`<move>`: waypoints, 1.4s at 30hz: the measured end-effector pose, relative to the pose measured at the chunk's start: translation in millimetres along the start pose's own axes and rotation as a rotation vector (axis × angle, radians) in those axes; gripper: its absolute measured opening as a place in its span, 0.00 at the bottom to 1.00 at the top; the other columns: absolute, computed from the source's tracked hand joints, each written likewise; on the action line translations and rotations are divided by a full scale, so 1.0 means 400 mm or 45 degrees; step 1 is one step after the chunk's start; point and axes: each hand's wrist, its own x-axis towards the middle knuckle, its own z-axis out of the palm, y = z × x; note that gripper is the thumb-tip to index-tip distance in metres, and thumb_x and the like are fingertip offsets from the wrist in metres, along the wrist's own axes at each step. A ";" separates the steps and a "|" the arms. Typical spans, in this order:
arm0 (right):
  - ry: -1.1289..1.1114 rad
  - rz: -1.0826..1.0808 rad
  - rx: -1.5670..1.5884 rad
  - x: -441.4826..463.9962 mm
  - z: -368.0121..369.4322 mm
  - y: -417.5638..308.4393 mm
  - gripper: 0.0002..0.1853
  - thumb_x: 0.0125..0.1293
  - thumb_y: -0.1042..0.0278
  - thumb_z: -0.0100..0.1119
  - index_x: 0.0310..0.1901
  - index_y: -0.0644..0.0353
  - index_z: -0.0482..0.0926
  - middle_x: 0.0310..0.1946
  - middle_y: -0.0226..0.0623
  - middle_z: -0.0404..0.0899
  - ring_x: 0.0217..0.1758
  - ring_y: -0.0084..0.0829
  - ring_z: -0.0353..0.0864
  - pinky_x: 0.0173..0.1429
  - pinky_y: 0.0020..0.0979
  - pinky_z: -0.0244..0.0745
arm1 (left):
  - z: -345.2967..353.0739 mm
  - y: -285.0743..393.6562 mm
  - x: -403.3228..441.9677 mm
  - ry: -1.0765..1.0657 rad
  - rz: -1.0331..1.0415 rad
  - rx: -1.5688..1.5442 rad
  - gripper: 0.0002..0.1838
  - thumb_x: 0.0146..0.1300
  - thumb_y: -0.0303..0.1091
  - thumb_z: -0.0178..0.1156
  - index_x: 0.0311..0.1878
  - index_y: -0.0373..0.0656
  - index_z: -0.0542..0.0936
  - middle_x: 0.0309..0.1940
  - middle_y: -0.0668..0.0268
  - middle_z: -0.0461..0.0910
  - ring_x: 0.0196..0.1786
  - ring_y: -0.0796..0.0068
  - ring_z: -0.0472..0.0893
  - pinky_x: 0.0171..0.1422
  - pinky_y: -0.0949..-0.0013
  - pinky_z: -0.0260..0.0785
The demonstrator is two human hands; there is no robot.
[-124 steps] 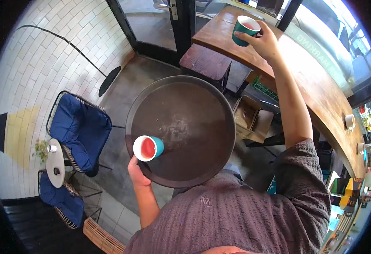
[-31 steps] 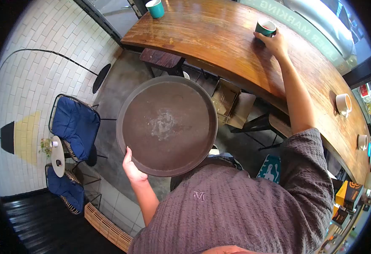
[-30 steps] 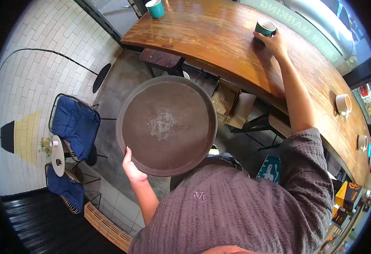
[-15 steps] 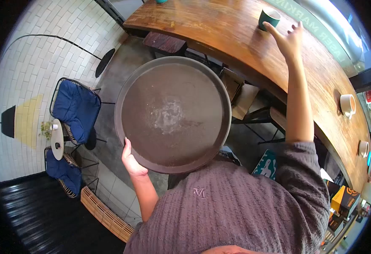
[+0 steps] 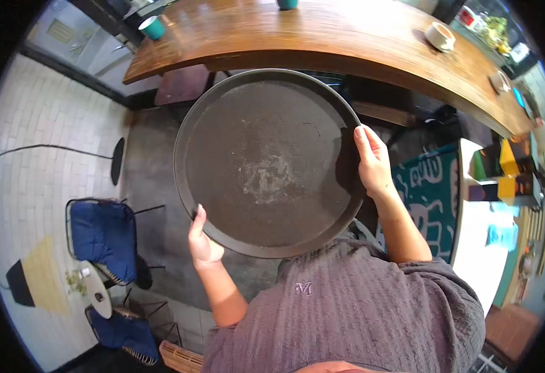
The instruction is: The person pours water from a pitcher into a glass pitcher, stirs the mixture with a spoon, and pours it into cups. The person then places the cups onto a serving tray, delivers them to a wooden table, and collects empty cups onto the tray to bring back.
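A large round brown serving tray with pale scuffs in its middle is held out in front of my body. My left hand grips its lower left rim, thumb on top and the other fingers hidden underneath. On the right rim, my right hand is closed too, with its thumb over the edge. Nothing stands on the tray. Beyond it, a green cup is on the wooden counter, cut off by the top of the view.
Another green cup stands at the counter's left end. Two white cups, one nearer and one farther right, are on its right part. Blue cushioned chairs and a small round table are at left. A stool sits under the counter.
My right hand has come back from beside the green cup on the counter and taken hold of the tray's right rim. The view has turned, and the cup remains on the counter.
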 end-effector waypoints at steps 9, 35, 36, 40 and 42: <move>-0.119 0.057 -0.165 0.019 -0.038 -0.201 0.19 0.75 0.55 0.49 0.51 0.64 0.79 0.38 0.29 0.81 0.39 0.17 0.76 0.45 0.21 0.70 | 0.016 0.053 0.049 -0.151 -0.242 -0.168 0.23 0.72 0.46 0.52 0.62 0.40 0.71 0.59 0.63 0.75 0.61 0.63 0.74 0.65 0.59 0.66; 0.253 0.151 0.182 0.812 -0.466 -0.174 0.18 0.76 0.55 0.42 0.51 0.63 0.70 0.36 0.40 0.80 0.38 0.31 0.81 0.46 0.33 0.77 | 0.211 -0.150 -0.140 0.245 0.255 -0.172 0.27 0.70 0.49 0.53 0.66 0.43 0.68 0.61 0.62 0.73 0.62 0.59 0.73 0.67 0.54 0.63; 0.220 0.145 0.178 0.796 -0.450 -0.192 0.18 0.76 0.55 0.42 0.51 0.63 0.70 0.36 0.40 0.80 0.38 0.31 0.81 0.46 0.33 0.77 | 0.208 -0.151 -0.139 0.258 0.278 -0.192 0.27 0.70 0.49 0.53 0.66 0.43 0.68 0.61 0.62 0.73 0.62 0.59 0.73 0.67 0.54 0.63; 0.032 0.056 0.013 0.710 -0.410 -0.264 0.15 0.74 0.56 0.46 0.39 0.60 0.73 0.31 0.36 0.78 0.36 0.26 0.77 0.42 0.28 0.72 | 0.222 -0.174 -0.156 0.369 0.363 -0.193 0.27 0.70 0.49 0.53 0.65 0.42 0.69 0.61 0.62 0.73 0.61 0.59 0.73 0.65 0.54 0.64; -0.078 0.022 0.030 0.673 -0.383 -0.270 0.15 0.73 0.56 0.47 0.36 0.59 0.73 0.29 0.35 0.77 0.35 0.25 0.76 0.40 0.27 0.71 | 0.213 -0.187 -0.166 0.396 0.380 -0.191 0.26 0.71 0.49 0.51 0.65 0.43 0.69 0.60 0.62 0.73 0.61 0.59 0.74 0.64 0.54 0.65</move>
